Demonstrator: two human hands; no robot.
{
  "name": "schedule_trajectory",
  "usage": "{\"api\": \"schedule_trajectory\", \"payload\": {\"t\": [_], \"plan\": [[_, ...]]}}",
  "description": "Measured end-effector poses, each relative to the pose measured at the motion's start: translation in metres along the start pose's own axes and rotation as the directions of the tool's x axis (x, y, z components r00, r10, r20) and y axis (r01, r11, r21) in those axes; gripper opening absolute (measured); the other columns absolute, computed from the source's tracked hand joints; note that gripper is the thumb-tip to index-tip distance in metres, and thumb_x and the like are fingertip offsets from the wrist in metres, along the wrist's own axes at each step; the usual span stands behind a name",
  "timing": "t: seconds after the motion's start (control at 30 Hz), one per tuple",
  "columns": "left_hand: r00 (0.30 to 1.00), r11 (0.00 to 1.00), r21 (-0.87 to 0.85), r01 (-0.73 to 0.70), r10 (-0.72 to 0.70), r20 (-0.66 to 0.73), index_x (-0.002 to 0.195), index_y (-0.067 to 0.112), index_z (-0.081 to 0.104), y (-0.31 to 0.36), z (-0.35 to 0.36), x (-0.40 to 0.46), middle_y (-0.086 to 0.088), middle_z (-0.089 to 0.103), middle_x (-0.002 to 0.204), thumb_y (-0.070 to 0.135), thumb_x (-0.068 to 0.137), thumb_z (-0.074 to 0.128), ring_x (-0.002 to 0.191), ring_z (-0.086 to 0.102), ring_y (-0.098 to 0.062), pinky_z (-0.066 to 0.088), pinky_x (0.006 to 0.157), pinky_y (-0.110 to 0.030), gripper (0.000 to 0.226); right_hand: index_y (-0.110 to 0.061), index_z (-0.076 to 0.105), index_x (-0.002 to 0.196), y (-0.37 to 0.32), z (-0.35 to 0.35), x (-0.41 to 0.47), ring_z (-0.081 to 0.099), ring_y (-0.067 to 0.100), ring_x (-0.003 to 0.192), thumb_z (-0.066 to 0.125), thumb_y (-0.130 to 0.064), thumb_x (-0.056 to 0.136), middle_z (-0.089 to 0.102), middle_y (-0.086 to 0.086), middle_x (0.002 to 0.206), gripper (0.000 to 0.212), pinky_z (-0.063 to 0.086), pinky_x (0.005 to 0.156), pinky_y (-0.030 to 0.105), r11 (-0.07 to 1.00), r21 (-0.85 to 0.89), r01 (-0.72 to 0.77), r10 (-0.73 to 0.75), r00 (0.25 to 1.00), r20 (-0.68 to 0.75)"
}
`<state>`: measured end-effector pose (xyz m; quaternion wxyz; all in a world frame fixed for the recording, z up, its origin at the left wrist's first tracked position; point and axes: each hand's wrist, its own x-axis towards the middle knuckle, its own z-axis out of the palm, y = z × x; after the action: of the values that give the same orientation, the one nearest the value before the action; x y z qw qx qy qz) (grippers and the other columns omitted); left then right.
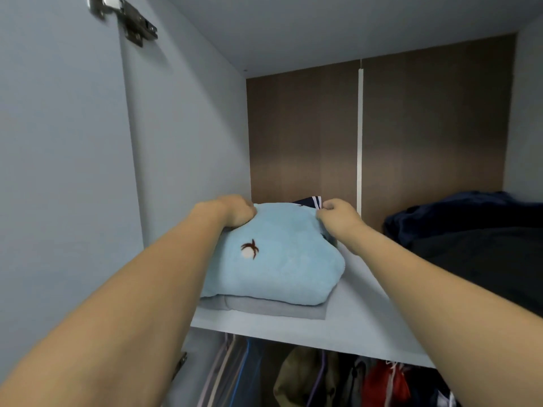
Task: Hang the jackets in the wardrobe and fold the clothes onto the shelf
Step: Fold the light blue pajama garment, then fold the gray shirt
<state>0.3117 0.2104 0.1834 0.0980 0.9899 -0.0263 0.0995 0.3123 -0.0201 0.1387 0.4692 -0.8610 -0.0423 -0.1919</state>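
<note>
A folded light-blue fleece garment (279,265) with a small brown-and-white emblem lies on top of a folded grey garment (282,308) on the white wardrobe shelf (352,318). My left hand (235,211) grips the blue garment's far left edge with curled fingers. My right hand (338,214) pinches its far right edge. Behind the blue garment, a dark navy piece with white stripes (311,201) peeks out.
A heap of dark navy and black clothes (470,236) fills the shelf's right side. Below the shelf hang jackets (382,383) in olive, red and dark colours, with several hangers (232,371) at the left. The grey wardrobe side wall (182,142) stands close on the left.
</note>
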Motion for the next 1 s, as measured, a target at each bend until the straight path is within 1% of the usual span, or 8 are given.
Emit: {"api": "schedule_trajectory", "payload": {"t": [0.07, 0.13, 0.3, 0.43, 0.63, 0.83, 0.93, 1.0], "plan": [[0.993, 0.999, -0.023, -0.043, 0.04, -0.114, 0.141, 0.022, 0.05, 0.012, -0.011, -0.003, -0.003, 0.047, 0.149, 0.035, 0.102, 0.036, 0.134, 0.044, -0.027, 0.035, 0.111, -0.039, 0.043, -0.006, 0.058, 0.121, -0.007, -0.016, -0.009, 0.057, 0.03, 0.112, 0.05, -0.016, 0.093, 0.06, 0.011, 0.123, 0.032, 0.047, 0.096, 0.046, 1.0, -0.005, 0.022, -0.022, 0.999, -0.033], [0.976, 0.993, -0.048, -0.105, 0.093, -0.198, 0.14, 0.019, 0.049, 0.027, -0.016, -0.006, -0.006, 0.046, 0.149, 0.033, 0.101, 0.036, 0.133, 0.044, -0.029, 0.037, 0.109, -0.039, 0.044, -0.012, 0.047, 0.14, -0.013, -0.032, -0.023, 0.051, 0.029, 0.126, 0.052, -0.021, 0.094, 0.051, 0.007, 0.143, 0.047, 0.043, 0.105, 0.045, 0.998, -0.062, 0.027, -0.032, 0.997, -0.066], [0.907, 0.959, 0.053, -0.278, 0.28, -0.315, 0.14, 0.012, 0.045, 0.075, -0.02, -0.022, -0.014, 0.043, 0.146, 0.033, 0.1, 0.037, 0.13, 0.045, -0.034, 0.039, 0.106, -0.043, 0.046, -0.016, 0.043, 0.143, -0.01, -0.075, -0.064, 0.052, 0.027, 0.123, 0.054, -0.025, 0.096, 0.051, 0.007, 0.141, 0.05, 0.044, 0.101, 0.039, 0.982, -0.189, -0.012, -0.022, 0.983, -0.18], [0.824, 0.898, 0.13, -0.421, 0.438, -0.36, 0.14, 0.009, 0.043, 0.118, -0.013, -0.037, -0.015, 0.047, 0.144, 0.032, 0.102, 0.036, 0.126, 0.048, -0.036, 0.039, 0.106, -0.043, 0.045, -0.018, 0.039, 0.147, -0.006, -0.121, -0.102, 0.047, 0.026, 0.13, 0.058, -0.027, 0.095, 0.047, 0.004, 0.146, 0.056, 0.041, 0.107, 0.039, 0.946, -0.315, -0.074, -0.008, 0.967, -0.253], [0.635, 0.744, 0.152, -0.651, 0.644, -0.427, 0.126, 0.009, 0.048, 0.189, 0.003, -0.081, -0.014, 0.054, 0.132, 0.032, 0.1, 0.039, 0.119, 0.05, -0.035, 0.039, 0.102, -0.044, 0.036, -0.016, 0.039, 0.147, -0.016, -0.199, -0.186, 0.044, 0.028, 0.135, 0.057, -0.025, 0.095, 0.044, 0.005, 0.149, 0.056, 0.036, 0.111, 0.038, 0.864, -0.449, -0.228, 0.018, 0.905, -0.424], [0.43, 0.59, 0.142, -0.795, 0.711, -0.556, 0.146, 0.01, 0.036, 0.275, -0.005, -0.162, -0.01, 0.042, 0.149, 0.035, 0.102, 0.038, 0.135, 0.04, -0.029, 0.026, 0.115, -0.046, 0.051, -0.015, 0.038, 0.147, -0.031, -0.272, -0.29, 0.04, 0.025, 0.136, 0.057, -0.022, 0.093, 0.039, 0.005, 0.152, 0.058, 0.033, 0.11, 0.033, 0.801, -0.485, -0.352, 0.043, 0.841, -0.54], [0.291, 0.49, 0.148, -0.859, 0.704, -0.647, 0.146, 0.008, 0.036, 0.319, -0.018, -0.219, -0.01, 0.04, 0.15, 0.034, 0.101, 0.04, 0.138, 0.037, -0.029, 0.025, 0.117, -0.048, 0.053, -0.017, 0.036, 0.148, -0.044, -0.311, -0.353, 0.038, 0.021, 0.138, 0.054, -0.022, 0.094, 0.037, 0.003, 0.153, 0.057, 0.032, 0.109, 0.032, 0.762, -0.505, -0.405, 0.029, 0.801, -0.598], [0.156, 0.394, 0.181, -0.901, 0.684, -0.713, 0.143, 0.006, 0.041, 0.347, -0.029, -0.262, -0.012, 0.043, 0.147, 0.032, 0.097, 0.04, 0.138, 0.038, -0.031, 0.026, 0.117, -0.049, 0.053, -0.018, 0.037, 0.148, -0.058, -0.337, -0.399, 0.037, 0.019, 0.138, 0.054, -0.021, 0.094, 0.038, 0.001, 0.152, 0.056, 0.032, 0.108, 0.032, 0.764, -0.494, -0.415, -0.01, 0.758, -0.652]]}}
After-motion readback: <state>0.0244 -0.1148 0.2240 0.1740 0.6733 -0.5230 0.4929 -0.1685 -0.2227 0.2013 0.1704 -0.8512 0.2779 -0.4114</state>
